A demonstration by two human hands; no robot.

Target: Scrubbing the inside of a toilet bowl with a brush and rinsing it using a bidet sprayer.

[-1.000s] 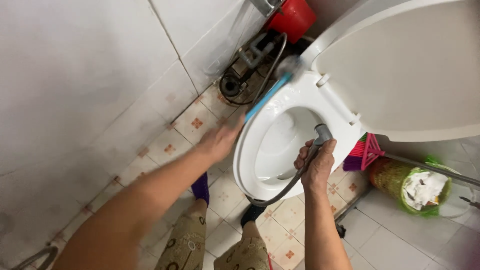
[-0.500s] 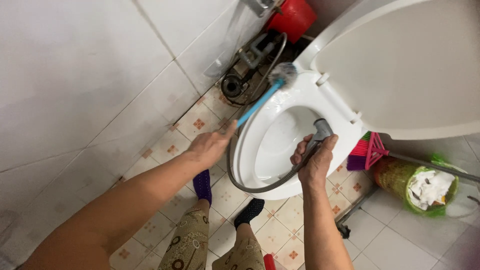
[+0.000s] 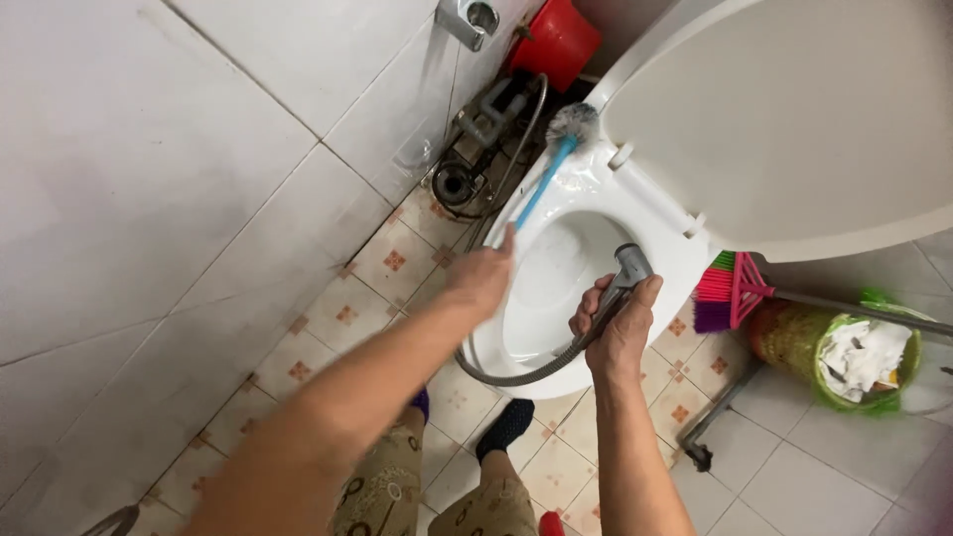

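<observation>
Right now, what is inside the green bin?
The green bin holds crumpled white paper in a green liner; anything beneath the paper is covered. A broom lies beside it.

Left hand (image 3: 479, 278) shifted over toilet rim (image 3: 493, 337), brush (image 3: 545, 169) steeper

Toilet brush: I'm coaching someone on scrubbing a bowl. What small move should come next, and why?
Probably draw the toilet brush down along the rim into the bowl. Its bristle head sits at the back of the rim near the hinge, in the left hand, while the right hand aims the spray nozzle at the bowl's inside, so brush and spray would meet there.
</observation>
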